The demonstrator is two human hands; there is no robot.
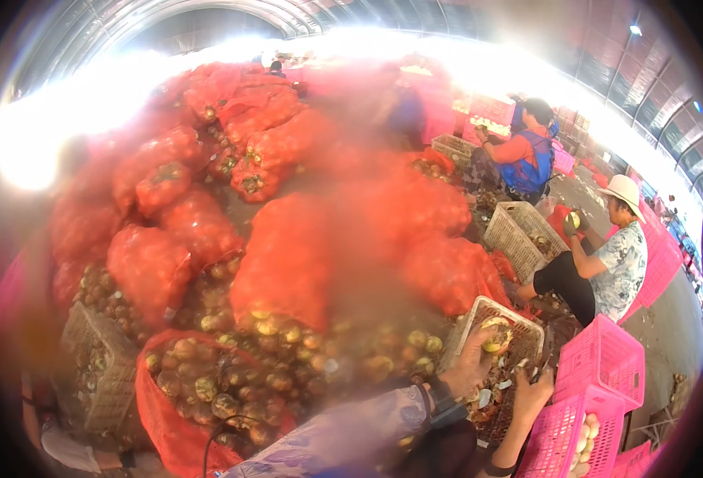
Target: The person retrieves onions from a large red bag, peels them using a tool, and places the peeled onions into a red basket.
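My left hand [467, 366] holds a partly peeled yellow onion [496, 334] over a beige plastic crate [472, 315] at the lower right. Below it to the right, my right hand [529, 396] is closed round a small object, possibly a blade, too small to make out, apart from the onion. Skins and scraps [491, 406] lie in the crate. Loose onions [379, 362] are heaped left of the crate. An open red mesh sack [160, 414] of onions lies at the lower left. A blurred haze hides part of the middle of the picture.
Pink crates [598, 358], one holding peeled onions [586, 446], stand right of me. Two workers [618, 271] [530, 159] sit to the right beside beige crates [518, 235]. Full red sacks [280, 255] fill the middle and left; another beige crate [100, 366] stands at the left.
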